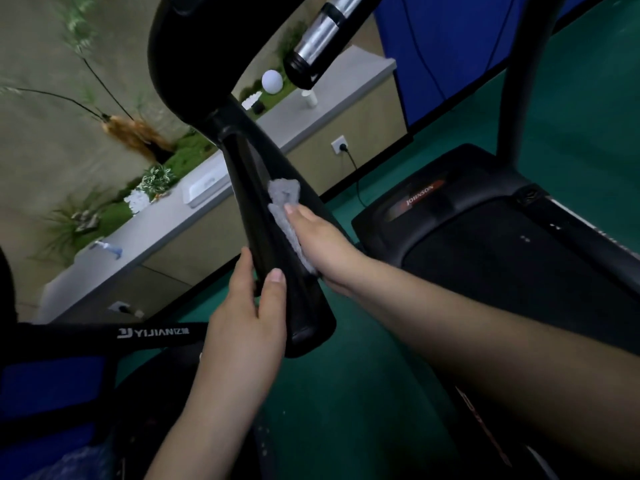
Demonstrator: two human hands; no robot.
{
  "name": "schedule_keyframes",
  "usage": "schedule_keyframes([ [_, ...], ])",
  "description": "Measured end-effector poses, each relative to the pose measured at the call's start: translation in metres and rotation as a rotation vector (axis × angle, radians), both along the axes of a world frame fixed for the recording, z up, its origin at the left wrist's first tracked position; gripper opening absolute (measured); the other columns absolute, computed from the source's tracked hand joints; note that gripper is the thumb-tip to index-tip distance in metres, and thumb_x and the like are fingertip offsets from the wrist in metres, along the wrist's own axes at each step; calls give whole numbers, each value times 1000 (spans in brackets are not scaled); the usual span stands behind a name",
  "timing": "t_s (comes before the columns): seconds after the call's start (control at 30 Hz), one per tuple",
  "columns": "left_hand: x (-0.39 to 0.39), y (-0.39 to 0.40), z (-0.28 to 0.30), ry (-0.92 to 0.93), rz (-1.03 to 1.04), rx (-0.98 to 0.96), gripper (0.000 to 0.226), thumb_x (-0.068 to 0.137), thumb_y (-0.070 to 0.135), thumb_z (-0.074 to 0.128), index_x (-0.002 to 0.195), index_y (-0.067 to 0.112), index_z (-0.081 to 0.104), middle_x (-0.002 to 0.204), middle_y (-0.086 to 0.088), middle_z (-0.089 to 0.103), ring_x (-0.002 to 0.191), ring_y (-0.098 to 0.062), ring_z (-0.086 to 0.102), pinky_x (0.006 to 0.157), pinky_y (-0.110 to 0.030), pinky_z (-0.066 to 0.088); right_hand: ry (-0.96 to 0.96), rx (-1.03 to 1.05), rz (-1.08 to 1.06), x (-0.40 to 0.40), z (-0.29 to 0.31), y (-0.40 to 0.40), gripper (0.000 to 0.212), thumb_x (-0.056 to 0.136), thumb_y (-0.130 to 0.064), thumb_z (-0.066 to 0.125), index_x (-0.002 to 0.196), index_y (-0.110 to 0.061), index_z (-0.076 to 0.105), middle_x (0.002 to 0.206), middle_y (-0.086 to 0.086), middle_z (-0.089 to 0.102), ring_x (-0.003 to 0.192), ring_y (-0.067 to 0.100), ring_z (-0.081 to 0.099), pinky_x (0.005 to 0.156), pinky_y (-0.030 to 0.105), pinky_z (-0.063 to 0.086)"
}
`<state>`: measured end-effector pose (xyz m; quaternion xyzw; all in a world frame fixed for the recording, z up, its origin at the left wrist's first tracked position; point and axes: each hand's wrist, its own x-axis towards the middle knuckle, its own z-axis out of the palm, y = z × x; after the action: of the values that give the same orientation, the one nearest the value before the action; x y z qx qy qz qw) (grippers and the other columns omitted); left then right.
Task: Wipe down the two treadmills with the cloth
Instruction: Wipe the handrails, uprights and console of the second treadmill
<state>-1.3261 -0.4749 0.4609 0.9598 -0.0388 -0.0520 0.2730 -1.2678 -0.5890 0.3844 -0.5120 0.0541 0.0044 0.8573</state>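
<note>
The right hand (320,244) presses a small grey fluffy cloth (285,216) flat against the glossy black plastic upright post (273,237) of the nearer treadmill, fingers straight and together over the fabric. The left hand (249,317) curls round the post's lower end, thumb on the front, steadying it. The cloth looks soft, light and limp, likely to bunch or slip on the slick plastic, so it is best held under a flat palm. The second black treadmill with a Johnson label (485,230) stands just beyond on the green floor (571,98)
</note>
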Motion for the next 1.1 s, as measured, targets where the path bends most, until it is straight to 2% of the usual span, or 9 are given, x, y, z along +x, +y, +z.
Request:
schedule_keyframes([
  [0.13,6,-5,8,30,13,48,55,92,45,42,145,38,29,104,12,64,86,-4,60,66,-20,42,37,50,39,-62,-5,10,23,101,-38,37,108,-38,58,103,-21,68,98,-8,61,92,14,46],
  [0.2,7,-9,9,18,21,70,57,91,46,45,144,37,29,99,14,63,79,2,57,59,-14,39,17,52,-3,-70,-10,13,22,101,-34,39,105,-42,59,101,-26,66,96,-14,59,86,7,44],
  [0.33,2,-17,11,-14,49,98,63,85,49,49,144,38,30,106,14,64,90,-6,63,71,-23,48,7,-117,-23,-9,6,3,38,102,-32,34,138,-24,45,138,-2,50,123,8,49,106,22,34],
  [0.43,2,-18,7,-45,77,97,67,82,51,48,145,37,29,115,6,65,95,-13,65,81,-32,53,41,-6,-24,28,3,-3,39,102,-35,34,137,-22,46,132,0,55,117,12,52,105,27,37],
  [0.57,0,-23,8,-48,114,65,69,76,52,49,142,41,33,109,8,68,91,-8,65,82,-34,55,80,14,14,-7,0,3,35,102,-36,33,130,-24,50,115,-8,56,108,8,53,91,21,38],
  [0.7,0,-24,9,-81,109,98,73,75,50,49,145,36,32,106,6,68,90,-9,65,82,-31,53,18,-34,-75,-9,-6,7,33,102,-25,37,130,-18,52,130,3,56,117,11,53,101,24,40],
  [0.83,1,-25,8,-127,102,135,72,79,52,47,146,34,31,104,-3,69,92,-18,65,82,-36,53,43,-249,-13,57,5,-2,43,101,-39,31,138,-20,45,136,10,53,124,25,50,108,39,36],
  [1.03,1,-23,7,-161,86,142,72,80,47,51,147,35,28,97,3,71,85,-9,65,78,-30,52,160,-185,-8,142,28,-12,53,101,-47,28,130,-10,51,99,4,64,86,17,60,77,24,49],
  [1.1,1,-24,7,-165,79,154,74,80,48,49,148,35,25,92,4,69,81,-8,64,76,-28,52,222,-143,-6,161,38,-15,54,102,-45,27,135,-6,46,102,7,63,89,19,61,77,23,49],
])
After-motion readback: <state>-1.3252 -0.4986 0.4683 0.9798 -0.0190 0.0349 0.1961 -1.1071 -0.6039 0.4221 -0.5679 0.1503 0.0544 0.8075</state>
